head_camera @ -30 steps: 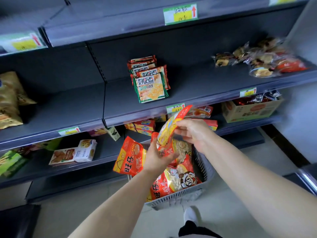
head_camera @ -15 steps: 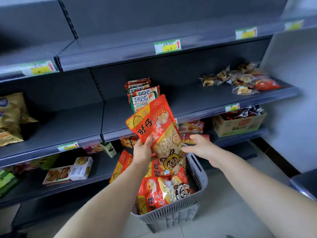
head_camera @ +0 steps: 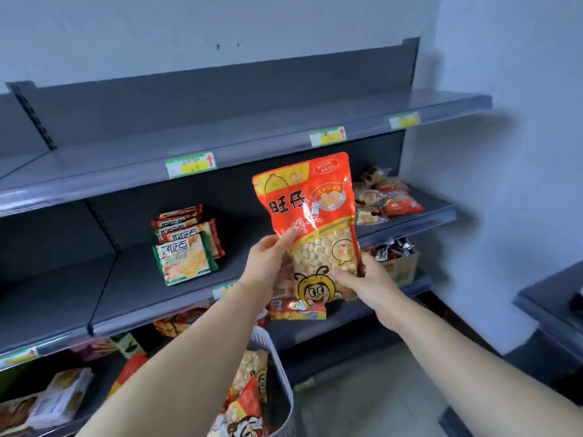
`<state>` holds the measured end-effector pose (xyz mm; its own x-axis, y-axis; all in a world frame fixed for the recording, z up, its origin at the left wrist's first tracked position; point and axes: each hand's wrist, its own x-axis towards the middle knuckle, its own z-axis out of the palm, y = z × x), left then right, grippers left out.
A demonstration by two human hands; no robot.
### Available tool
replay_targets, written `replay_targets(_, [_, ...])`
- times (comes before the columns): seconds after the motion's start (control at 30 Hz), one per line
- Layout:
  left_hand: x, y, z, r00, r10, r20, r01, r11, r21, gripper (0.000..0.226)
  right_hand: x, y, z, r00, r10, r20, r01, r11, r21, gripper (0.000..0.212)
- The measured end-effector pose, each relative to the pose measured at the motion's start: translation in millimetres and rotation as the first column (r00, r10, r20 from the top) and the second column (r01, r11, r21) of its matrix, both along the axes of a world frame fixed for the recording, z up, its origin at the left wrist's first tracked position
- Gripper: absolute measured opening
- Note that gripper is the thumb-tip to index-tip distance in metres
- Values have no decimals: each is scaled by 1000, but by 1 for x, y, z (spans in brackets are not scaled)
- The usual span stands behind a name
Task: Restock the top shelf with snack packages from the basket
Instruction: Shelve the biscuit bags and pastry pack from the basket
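An orange-red snack package [head_camera: 310, 222] with a cartoon bee face and a clear window of small round biscuits stands upright in front of the second shelf. My left hand [head_camera: 268, 266] grips its lower left side and my right hand [head_camera: 366, 279] holds its lower right edge. The grey top shelf [head_camera: 252, 137] above it is bare, with price labels along its front rail. Below, between my forearms, the grey basket [head_camera: 277, 367] holds several more packages of the same kind [head_camera: 249, 395].
The second shelf carries a stack of green cracker packs [head_camera: 184, 244] at its middle and wrapped pastries [head_camera: 385, 198] at its right. A cardboard box [head_camera: 399, 266] and other snack packs lie on lower shelves. A white wall stands on the right, a dark counter edge [head_camera: 549, 301] at far right.
The package has risen out of the basket and turned upright. My right hand has joined my left on it. The view has tilted up, bringing the top shelf fully into sight.
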<state>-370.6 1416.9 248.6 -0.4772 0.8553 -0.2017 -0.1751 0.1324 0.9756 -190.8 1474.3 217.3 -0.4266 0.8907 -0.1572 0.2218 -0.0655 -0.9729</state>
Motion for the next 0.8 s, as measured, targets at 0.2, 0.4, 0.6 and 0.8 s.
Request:
replay_targets(0.2, [64,77,47,959,-224,-173,230,973,19,56,56,76,53,983,-91,-159,109,988,105,45])
replay_targets(0.4, [85,148,114,956,-150,-251,181,978,106,51,65,150,119,976,-85,-199,134,959,249,47])
replay_targets(0.6, [66,238,187,948,-21,-318,100,967,235,45,42,234,177,986,-112,-122,156,873,462,52])
replay_targets(0.8, [23,351,227,930,-11,-368,107,965,239,37,7,349,201,929,-324,181,144,765,628,57])
